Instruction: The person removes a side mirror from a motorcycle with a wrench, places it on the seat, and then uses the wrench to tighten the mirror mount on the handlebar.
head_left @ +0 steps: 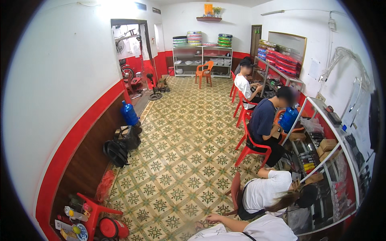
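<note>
Neither of my hands can be made out as mine. Along the lower edge a person in a white top (265, 229) reaches a bare arm (225, 220) leftward; its end is blurred and what it holds, if anything, cannot be seen. Just beyond, another person in a white shirt (261, 195) leans toward a metal-framed glass display case (295, 186). Farther along, a person in a dark blue shirt (259, 120) sits on a red plastic chair (252, 152) with a small brown box (276, 134) at the hands. A seated person in white (242, 85) works beyond.
Cardboard boxes (327, 144) and plastic-wrapped parts line the right side. A blue water jug (129, 113), a black backpack (115, 152) and a red stool (95, 213) stand at left. An orange chair (204, 75) faces the back shelves (187, 69), which carry stacked wrapped tyres (194, 38).
</note>
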### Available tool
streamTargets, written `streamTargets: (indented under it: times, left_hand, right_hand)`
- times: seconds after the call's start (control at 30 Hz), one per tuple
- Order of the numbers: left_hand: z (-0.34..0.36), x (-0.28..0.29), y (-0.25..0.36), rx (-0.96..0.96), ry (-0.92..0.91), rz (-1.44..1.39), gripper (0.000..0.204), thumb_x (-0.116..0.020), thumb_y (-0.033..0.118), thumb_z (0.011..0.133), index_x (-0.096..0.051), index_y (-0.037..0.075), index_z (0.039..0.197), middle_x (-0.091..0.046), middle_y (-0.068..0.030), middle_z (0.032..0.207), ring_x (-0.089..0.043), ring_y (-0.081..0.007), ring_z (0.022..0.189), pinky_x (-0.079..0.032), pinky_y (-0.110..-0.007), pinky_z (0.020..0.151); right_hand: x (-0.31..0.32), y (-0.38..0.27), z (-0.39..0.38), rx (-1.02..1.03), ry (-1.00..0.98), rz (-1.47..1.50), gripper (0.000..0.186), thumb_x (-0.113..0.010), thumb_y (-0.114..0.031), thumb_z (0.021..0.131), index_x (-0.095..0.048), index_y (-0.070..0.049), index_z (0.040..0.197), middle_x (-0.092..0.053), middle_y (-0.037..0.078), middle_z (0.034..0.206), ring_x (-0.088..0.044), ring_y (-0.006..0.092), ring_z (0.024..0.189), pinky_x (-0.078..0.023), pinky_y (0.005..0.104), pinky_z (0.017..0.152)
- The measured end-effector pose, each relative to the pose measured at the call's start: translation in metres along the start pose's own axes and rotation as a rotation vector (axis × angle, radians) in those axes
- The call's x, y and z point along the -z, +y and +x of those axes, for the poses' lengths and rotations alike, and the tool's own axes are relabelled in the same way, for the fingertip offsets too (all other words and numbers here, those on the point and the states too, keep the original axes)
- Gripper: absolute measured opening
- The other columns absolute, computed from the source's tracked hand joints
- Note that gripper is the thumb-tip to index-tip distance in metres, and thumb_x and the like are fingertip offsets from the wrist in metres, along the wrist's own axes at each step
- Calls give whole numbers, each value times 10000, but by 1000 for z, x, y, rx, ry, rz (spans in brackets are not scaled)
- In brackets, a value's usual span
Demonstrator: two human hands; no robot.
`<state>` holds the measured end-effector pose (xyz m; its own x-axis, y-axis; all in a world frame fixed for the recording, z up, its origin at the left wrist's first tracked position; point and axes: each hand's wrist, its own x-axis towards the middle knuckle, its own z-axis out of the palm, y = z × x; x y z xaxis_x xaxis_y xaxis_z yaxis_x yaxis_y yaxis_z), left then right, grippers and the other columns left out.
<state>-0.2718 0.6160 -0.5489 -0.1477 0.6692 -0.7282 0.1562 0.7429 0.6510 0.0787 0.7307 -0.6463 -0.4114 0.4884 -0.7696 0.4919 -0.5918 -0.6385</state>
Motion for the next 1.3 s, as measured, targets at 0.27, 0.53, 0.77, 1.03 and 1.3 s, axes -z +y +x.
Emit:
streamTargets:
  times: [0.27, 0.53, 0.77, 1.03, 1.3]
  left_hand:
    - [62, -6, 75, -9, -68, 40, 294, -559, 267, 927, -657, 10, 1032, -670, -111, 948, -625, -194, 839, -499, -348, 738]
    - [126, 12, 116, 12, -193, 214, 295, -572, 266, 919, -660, 9, 1033, -672, -109, 941, -627, -192, 833, -501, -346, 735]
    - [200, 81, 169, -59, -265, 368, 296, -584, 266, 913, -662, 7, 1034, -674, -107, 934, -629, -190, 829, -502, -345, 733]
    - [305, 124, 303, -206, -424, 486, 299, -597, 266, 905, -664, 6, 1036, -676, -105, 927, -631, -189, 824, -504, -343, 731]
    - [387, 109, 379, -207, -584, 680, 302, -611, 266, 897, -666, 4, 1037, -678, -103, 919, -633, -187, 818, -506, -342, 728]
  right_hand:
    - [89, -40, 24, -62, 137, 402, 185, -580, -220, 948, -624, -41, 943, -581, 32, 689, -489, 93, 487, -390, 280, 426]
    - [100, -38, 31, -8, 246, 259, 197, -574, -242, 938, -631, -70, 859, -562, 13, 618, -477, 110, 440, -395, 290, 402]
    - [53, -22, 68, -93, 467, 384, 314, -627, -295, 909, -672, -33, 1075, -668, 45, 786, -616, 144, 569, -480, 268, 473]
    - [2, 19, 124, 327, 656, 397, 317, -632, -340, 822, -728, -57, 926, -714, 121, 964, -665, 230, 776, -532, 389, 764]
    - [-23, -132, 125, -239, 972, 78, 317, -602, -394, 833, -737, -121, 920, -727, 77, 945, -677, 237, 840, -528, 395, 739]
